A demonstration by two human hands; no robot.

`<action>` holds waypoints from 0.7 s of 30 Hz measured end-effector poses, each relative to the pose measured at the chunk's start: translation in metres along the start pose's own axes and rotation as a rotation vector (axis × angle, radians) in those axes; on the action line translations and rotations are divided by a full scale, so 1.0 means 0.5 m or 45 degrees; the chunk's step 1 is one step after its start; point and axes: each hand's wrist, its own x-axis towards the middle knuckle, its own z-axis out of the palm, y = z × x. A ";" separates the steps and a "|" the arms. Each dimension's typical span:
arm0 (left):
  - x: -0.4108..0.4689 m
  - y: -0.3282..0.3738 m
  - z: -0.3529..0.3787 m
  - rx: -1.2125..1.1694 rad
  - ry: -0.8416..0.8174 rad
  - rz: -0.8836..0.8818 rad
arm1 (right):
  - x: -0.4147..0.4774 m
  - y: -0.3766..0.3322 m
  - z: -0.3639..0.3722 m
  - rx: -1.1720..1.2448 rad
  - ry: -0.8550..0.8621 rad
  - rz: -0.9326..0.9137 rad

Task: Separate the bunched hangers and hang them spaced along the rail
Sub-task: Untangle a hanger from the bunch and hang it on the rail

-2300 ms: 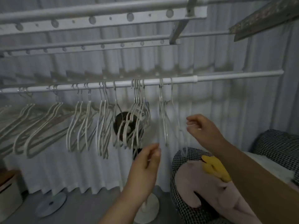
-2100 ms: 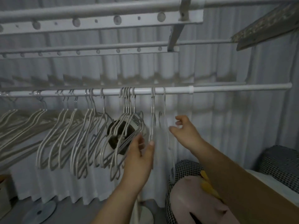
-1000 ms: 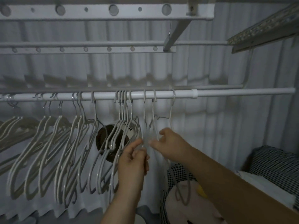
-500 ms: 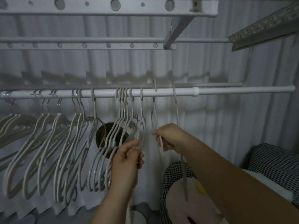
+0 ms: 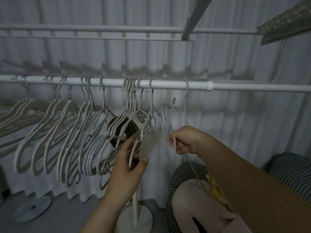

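A white rail (image 5: 168, 85) runs across the view with several white hangers on it. A tight bunch of hangers (image 5: 133, 91) hooks on near the middle, with spaced ones to its left. My left hand (image 5: 129, 163) holds the lower arm of a single hanger (image 5: 151, 105) hooked just right of the bunch. My right hand (image 5: 184, 140) grips a loose hanger (image 5: 172, 113) by its arm; its hook hangs free below the rail. Another hanger (image 5: 186, 91) is hooked on the rail above my right hand.
A standing fan (image 5: 121, 130) sits behind the bunch, its round base (image 5: 134, 221) on the floor. A checked seat (image 5: 185, 172) with pink and yellow soft things is at lower right. Upper rack bars (image 5: 101, 33) cross overhead. A white curtain hangs behind.
The hanger in my right hand has come off the rail and down; its hook was over the rail before. My left hand has slid lower on its hanger.
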 end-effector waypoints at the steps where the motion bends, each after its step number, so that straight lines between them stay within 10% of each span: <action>1: -0.013 0.000 -0.001 -0.034 -0.001 -0.031 | -0.009 0.012 -0.006 -0.014 -0.031 0.014; 12: -0.160 -0.073 -0.024 0.072 -0.058 -0.424 | -0.189 0.139 -0.046 -0.285 -0.301 0.191; 21: -0.298 -0.027 -0.123 0.211 -0.198 -0.169 | -0.427 0.147 -0.016 -0.354 -0.470 0.189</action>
